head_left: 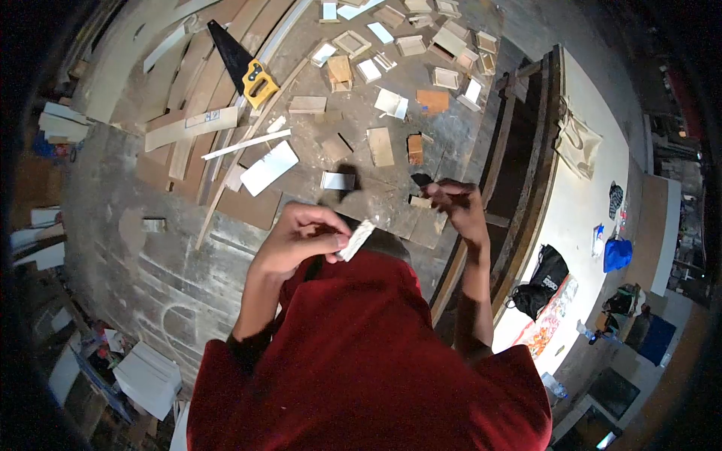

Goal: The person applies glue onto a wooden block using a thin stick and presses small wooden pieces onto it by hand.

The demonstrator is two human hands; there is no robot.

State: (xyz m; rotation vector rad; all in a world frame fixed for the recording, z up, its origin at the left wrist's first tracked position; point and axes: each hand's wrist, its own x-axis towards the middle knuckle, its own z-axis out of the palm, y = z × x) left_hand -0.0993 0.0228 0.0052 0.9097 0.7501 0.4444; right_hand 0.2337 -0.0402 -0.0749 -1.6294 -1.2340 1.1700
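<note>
My left hand (pixel 304 239) pinches a small, pale wooden strip (pixel 356 240) between thumb and fingers, close in front of the dark red shirt. My right hand (pixel 460 207) is off to the right with its fingers bent together. By its fingertips are a small black thing (pixel 422 180) and a small wood block (pixel 420 201); I cannot make out what, if anything, is in the grip. Ahead of my hands a white-faced piece (pixel 338 181) lies on the work surface (pixel 361 109), with a flat wooden piece (pixel 380 146) beyond it.
A handsaw (pixel 256 79) with a yellow handle rests on long boards at the upper left. Several small wooden boxes (pixel 351 43) and offcuts are scattered ahead. Along the right runs a pale tabletop (pixel 594 90) holding a cloth bag (pixel 577 143) and a black pouch (pixel 543 282).
</note>
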